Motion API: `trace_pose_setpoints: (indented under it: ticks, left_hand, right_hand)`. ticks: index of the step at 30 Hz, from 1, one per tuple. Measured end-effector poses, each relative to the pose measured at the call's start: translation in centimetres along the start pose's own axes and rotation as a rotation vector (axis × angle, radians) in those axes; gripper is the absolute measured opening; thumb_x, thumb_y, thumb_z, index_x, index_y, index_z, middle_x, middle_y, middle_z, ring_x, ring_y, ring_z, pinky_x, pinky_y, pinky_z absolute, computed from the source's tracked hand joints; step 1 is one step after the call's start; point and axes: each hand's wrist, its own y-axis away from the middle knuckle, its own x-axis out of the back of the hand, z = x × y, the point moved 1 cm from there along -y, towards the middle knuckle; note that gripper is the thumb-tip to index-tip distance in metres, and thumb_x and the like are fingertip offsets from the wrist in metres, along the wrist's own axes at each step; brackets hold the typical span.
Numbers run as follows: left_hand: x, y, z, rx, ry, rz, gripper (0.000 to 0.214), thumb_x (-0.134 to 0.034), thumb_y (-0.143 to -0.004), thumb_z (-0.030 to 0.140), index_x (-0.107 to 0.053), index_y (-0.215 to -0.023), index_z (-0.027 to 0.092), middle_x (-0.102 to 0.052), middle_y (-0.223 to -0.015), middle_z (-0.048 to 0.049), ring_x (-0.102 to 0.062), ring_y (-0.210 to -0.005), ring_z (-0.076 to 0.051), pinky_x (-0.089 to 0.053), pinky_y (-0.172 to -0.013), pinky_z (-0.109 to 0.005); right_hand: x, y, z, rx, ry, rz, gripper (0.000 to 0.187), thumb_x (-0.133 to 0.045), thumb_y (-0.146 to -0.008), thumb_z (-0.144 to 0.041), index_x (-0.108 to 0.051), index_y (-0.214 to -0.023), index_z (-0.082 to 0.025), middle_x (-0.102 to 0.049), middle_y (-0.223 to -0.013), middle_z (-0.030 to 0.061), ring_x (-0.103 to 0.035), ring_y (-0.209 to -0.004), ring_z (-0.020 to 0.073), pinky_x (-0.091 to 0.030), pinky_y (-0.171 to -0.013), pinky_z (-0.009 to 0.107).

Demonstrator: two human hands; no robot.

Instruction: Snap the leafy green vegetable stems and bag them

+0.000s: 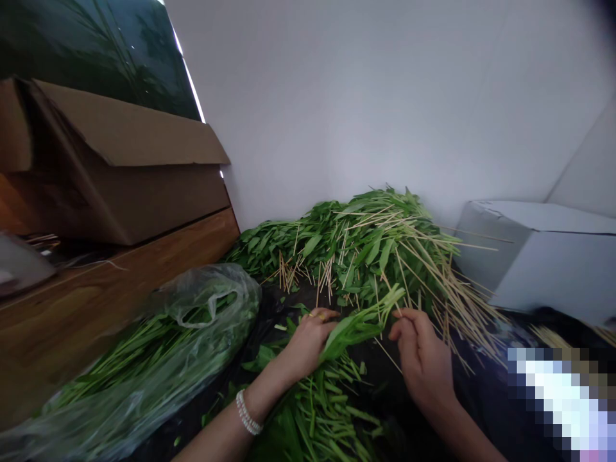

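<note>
My left hand, with a beaded bracelet at the wrist, is closed round a small bunch of leafy greens. The cut pale stems of this bunch point up and to the right. Close to those stem ends, my right hand has thumb and fingers pinched together; anything between them is too thin to make out. Below my hands lies a heap of loose cut greens. Beyond them is a large pile of skewered greens, with many thin wooden skewers sticking out toward me and to the right.
A clear plastic bag of long greens lies at the left, beside a wooden surface bearing an open cardboard box. At the right stands a white box. A pale wall rises behind the pile.
</note>
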Motion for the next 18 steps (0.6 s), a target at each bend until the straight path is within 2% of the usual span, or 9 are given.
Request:
trace_pose_setpoints:
  ticks: [3, 5, 8, 11, 13, 15, 16, 18]
  left_hand:
    - [-0.4, 0.2, 0.0, 0.002, -0.007, -0.056, 0.023, -0.063, -0.077, 0.02, -0.073, -0.097, 0.025, -0.067, -0.11, -0.0102, -0.055, -0.107, -0.029, -0.036, -0.089, -0.035]
    - [-0.6, 0.1, -0.3, 0.013, 0.054, -0.023, 0.02, -0.061, -0.077, 0.016, -0.073, -0.09, 0.025, -0.07, -0.097, -0.0094, -0.058, -0.099, -0.027, -0.038, -0.086, -0.034]
    - [-0.4, -0.1, -0.7, 0.051, 0.123, 0.135, 0.018, -0.062, -0.074, 0.013, -0.072, -0.083, 0.024, -0.069, -0.083, -0.0065, -0.058, -0.087, -0.024, -0.039, -0.08, -0.03]
    - [0.1, -0.1, -0.9, 0.148, 0.099, 0.316, 0.019, -0.067, -0.065, 0.008, -0.07, -0.078, 0.023, -0.065, -0.074, -0.0028, -0.055, -0.075, -0.02, -0.038, -0.072, -0.027]
    - [0.3, -0.1, -0.9, 0.175, 0.114, 0.361, 0.026, -0.067, -0.065, 0.006, -0.071, -0.085, 0.023, -0.064, -0.075, -0.0012, -0.055, -0.073, -0.019, -0.038, -0.071, -0.026]
    - [0.4, -0.2, -1.0, 0.165, 0.151, 0.362, 0.036, -0.067, -0.069, 0.009, -0.071, -0.101, 0.024, -0.065, -0.079, -0.0017, -0.056, -0.076, -0.019, -0.038, -0.072, -0.026]
    - [0.5, -0.2, -1.1, 0.163, 0.179, 0.37, 0.037, -0.066, -0.072, 0.011, -0.071, -0.106, 0.024, -0.066, -0.082, -0.0027, -0.057, -0.077, -0.019, -0.039, -0.073, -0.026]
    - [0.6, -0.4, -1.4, 0.191, 0.252, 0.412, 0.028, -0.065, -0.078, 0.019, -0.073, -0.104, 0.024, -0.067, -0.081, -0.0047, -0.057, -0.078, -0.019, -0.04, -0.074, -0.027]
  right_hand:
    - [0.0, 0.0, 0.0, -0.001, -0.007, 0.013, 0.025, -0.034, -0.096, -0.037, -0.052, -0.1, -0.021, -0.059, -0.065, -0.0031, -0.053, -0.048, 0.0107, -0.039, -0.048, 0.021]
    - [0.0, 0.0, 0.0, 0.014, -0.002, 0.011, 0.025, -0.033, -0.096, -0.037, -0.052, -0.1, -0.02, -0.059, -0.066, -0.0027, -0.053, -0.047, 0.0107, -0.039, -0.047, 0.021]
    - [0.0, 0.0, -0.1, 0.031, 0.01, 0.008, 0.026, -0.033, -0.096, -0.036, -0.053, -0.1, -0.02, -0.059, -0.066, -0.0023, -0.052, -0.047, 0.0106, -0.039, -0.046, 0.021]
    - [0.1, 0.0, -0.2, 0.028, 0.018, -0.004, 0.026, -0.034, -0.096, -0.037, -0.053, -0.1, -0.02, -0.059, -0.065, -0.0029, -0.052, -0.045, 0.0104, -0.039, -0.045, 0.021]
    - [0.1, 0.0, -0.3, 0.021, 0.017, -0.014, 0.025, -0.035, -0.096, -0.038, -0.054, -0.1, -0.021, -0.059, -0.065, -0.0033, -0.051, -0.045, 0.0102, -0.038, -0.045, 0.021]
    - [0.1, 0.1, -0.4, 0.014, 0.004, -0.019, 0.026, -0.036, -0.096, -0.039, -0.054, -0.099, -0.021, -0.059, -0.065, -0.0033, -0.051, -0.045, 0.0103, -0.038, -0.045, 0.021]
    - [0.1, 0.2, -0.4, 0.008, -0.01, -0.019, 0.026, -0.035, -0.096, -0.039, -0.054, -0.099, -0.021, -0.059, -0.065, -0.003, -0.051, -0.045, 0.0105, -0.038, -0.045, 0.021]
    - [0.1, 0.3, -0.6, -0.004, -0.046, -0.02, 0.027, -0.034, -0.096, -0.04, -0.053, -0.097, -0.021, -0.059, -0.065, -0.0023, -0.052, -0.046, 0.0109, -0.038, -0.044, 0.021]
